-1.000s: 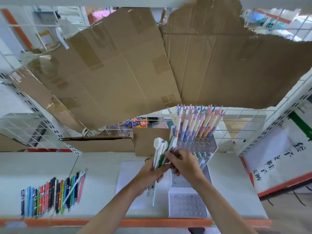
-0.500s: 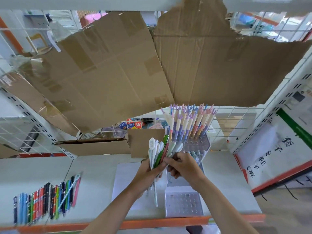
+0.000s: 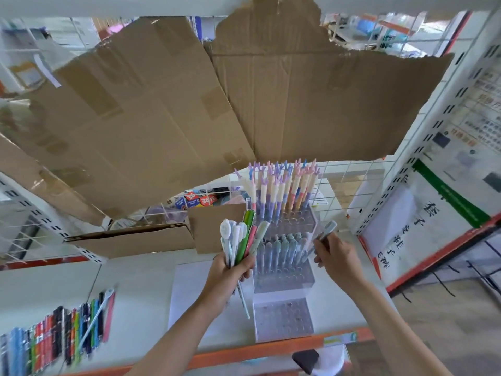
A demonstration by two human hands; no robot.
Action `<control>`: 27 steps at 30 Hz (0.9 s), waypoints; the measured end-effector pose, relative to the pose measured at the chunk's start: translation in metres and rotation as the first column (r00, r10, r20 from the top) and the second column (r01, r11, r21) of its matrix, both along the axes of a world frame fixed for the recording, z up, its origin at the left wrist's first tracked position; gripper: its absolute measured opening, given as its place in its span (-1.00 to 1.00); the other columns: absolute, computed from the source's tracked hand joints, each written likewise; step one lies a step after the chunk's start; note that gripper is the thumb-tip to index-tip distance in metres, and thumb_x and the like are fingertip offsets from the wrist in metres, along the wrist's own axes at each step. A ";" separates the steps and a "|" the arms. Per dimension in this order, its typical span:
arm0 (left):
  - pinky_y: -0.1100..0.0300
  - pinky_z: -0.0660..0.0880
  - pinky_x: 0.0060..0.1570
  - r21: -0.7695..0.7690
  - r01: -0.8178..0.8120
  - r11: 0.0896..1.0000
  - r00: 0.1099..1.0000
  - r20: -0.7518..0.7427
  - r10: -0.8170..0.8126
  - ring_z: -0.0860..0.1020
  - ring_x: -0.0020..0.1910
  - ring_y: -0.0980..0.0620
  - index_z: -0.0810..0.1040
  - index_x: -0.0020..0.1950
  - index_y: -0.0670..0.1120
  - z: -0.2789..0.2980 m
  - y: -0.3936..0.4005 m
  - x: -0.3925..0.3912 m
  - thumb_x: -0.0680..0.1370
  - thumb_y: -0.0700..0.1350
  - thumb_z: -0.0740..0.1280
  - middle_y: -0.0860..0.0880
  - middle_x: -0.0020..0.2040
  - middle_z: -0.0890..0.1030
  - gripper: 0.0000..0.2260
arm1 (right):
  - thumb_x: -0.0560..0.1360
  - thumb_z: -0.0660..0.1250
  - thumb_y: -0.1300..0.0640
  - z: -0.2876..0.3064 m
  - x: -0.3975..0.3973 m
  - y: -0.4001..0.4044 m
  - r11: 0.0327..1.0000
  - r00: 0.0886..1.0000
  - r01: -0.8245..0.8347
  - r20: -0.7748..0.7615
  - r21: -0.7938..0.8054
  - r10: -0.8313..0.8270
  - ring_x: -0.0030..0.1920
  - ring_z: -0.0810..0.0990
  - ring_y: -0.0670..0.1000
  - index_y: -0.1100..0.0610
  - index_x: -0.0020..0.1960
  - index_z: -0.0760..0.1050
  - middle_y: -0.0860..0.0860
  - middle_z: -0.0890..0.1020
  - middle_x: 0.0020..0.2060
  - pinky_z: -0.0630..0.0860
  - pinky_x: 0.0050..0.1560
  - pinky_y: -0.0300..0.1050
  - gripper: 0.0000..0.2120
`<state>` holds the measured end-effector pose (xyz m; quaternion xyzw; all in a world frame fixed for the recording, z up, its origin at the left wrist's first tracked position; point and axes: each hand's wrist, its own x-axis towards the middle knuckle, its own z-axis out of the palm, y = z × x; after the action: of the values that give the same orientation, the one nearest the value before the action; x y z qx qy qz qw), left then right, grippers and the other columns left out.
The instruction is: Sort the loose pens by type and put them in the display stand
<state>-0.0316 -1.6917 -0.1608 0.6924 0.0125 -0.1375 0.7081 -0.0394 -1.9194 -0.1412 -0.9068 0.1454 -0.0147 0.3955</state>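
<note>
My left hand (image 3: 230,270) grips a bunch of pens (image 3: 240,237), white, green and pink, held upright in front of the stand. My right hand (image 3: 334,256) pinches a single grey-blue pen (image 3: 324,236), tilted, just right of the stand's middle tier. The clear tiered display stand (image 3: 283,278) stands on the shelf. Its top tier holds several pastel antler-topped pens (image 3: 282,191), its middle tier several blue-green pens (image 3: 282,246), and its front tier (image 3: 282,318) shows bare holes.
A row of loose coloured pens (image 3: 54,337) lies on the white shelf (image 3: 130,289) at the left. Cardboard sheets (image 3: 168,104) lean against the wire grid behind. A white sheet (image 3: 187,294) lies under my left hand. A signboard (image 3: 423,226) leans at the right.
My right hand has drawn one grey-blue pen out of the bunch and moved it right, away from my left hand. The bunch stays in my left hand.
</note>
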 end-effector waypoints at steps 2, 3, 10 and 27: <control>0.23 0.35 -0.37 0.000 -0.002 1.000 1.000 -0.001 0.002 0.40 -0.44 0.05 0.51 -0.20 -0.22 -0.003 0.000 0.000 0.52 -0.21 0.37 -0.04 -0.45 0.47 -0.87 | 0.59 0.19 0.27 -0.012 0.003 -0.001 1.000 1.000 -0.004 0.012 -0.016 0.005 -0.39 0.57 0.04 0.26 -0.16 0.37 0.15 0.56 -0.32 0.56 -0.23 0.04 -0.85; 0.23 0.35 -0.37 0.000 0.002 1.000 1.000 0.001 -0.002 0.39 -0.44 0.05 0.50 -0.20 -0.23 -0.003 -0.001 -0.001 0.52 -0.21 0.37 -0.04 -0.45 0.47 -0.86 | 0.59 0.19 0.28 -0.018 0.005 0.000 1.000 1.000 -0.009 0.021 -0.027 0.009 -0.38 0.56 0.08 0.26 -0.15 0.37 0.16 0.55 -0.33 0.57 -0.22 0.08 -0.87; 0.25 0.37 -0.36 0.004 -0.002 1.000 1.000 0.005 0.002 0.42 -0.44 0.09 0.50 -0.20 -0.22 0.000 0.003 -0.006 0.55 -0.24 0.32 0.00 -0.45 0.50 -0.87 | 0.60 0.16 0.23 -0.046 0.024 0.003 0.987 0.999 -0.032 0.002 -0.156 0.033 -0.20 0.59 0.30 0.33 -0.10 0.37 0.33 0.59 -0.21 0.45 -0.26 0.08 -0.83; 0.12 0.35 -0.29 0.046 -0.021 0.999 1.000 -0.006 0.021 0.41 -0.40 0.03 0.53 -0.22 -0.18 0.004 0.006 -0.013 0.54 -0.13 0.36 -0.09 -0.38 0.49 -0.83 | 0.52 0.06 0.24 -0.071 0.022 0.013 0.997 0.967 0.069 -0.242 -0.036 -0.075 -0.22 0.40 0.11 0.12 -0.34 0.24 0.17 0.43 -0.26 0.25 -0.22 -0.14 -0.74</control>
<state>-0.0450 -1.6857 -0.1571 0.7079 0.0252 -0.1319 0.6934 -0.0169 -1.9067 -0.2120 -0.9011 0.2253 0.0801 0.3617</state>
